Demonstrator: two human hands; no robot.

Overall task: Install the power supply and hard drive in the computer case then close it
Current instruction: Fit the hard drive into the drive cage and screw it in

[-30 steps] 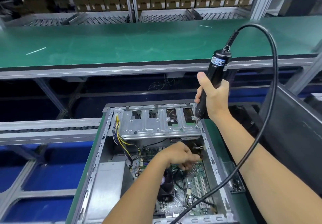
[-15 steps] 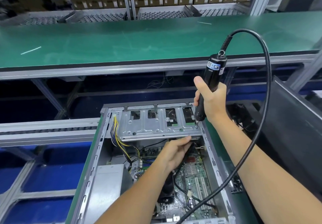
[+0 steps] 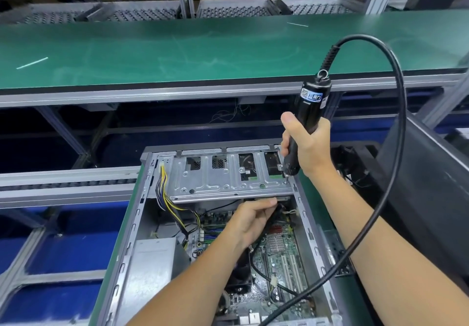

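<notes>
The open case [image 3: 149, 214] lies in front of the person, with the drive cage [image 3: 228, 176] across its far end, the power supply [image 3: 149, 270] at its near left and the motherboard [image 3: 281, 262] along its right. The right hand [image 3: 308, 145] holds a screwdriver [image 3: 303, 128] upright over the cage's right corner, while the left hand [image 3: 250, 221] reaches under the cage's near edge. Behind the case runs a long tabletop [image 3: 203, 51], with shelves [image 3: 228, 8] beyond it.
</notes>
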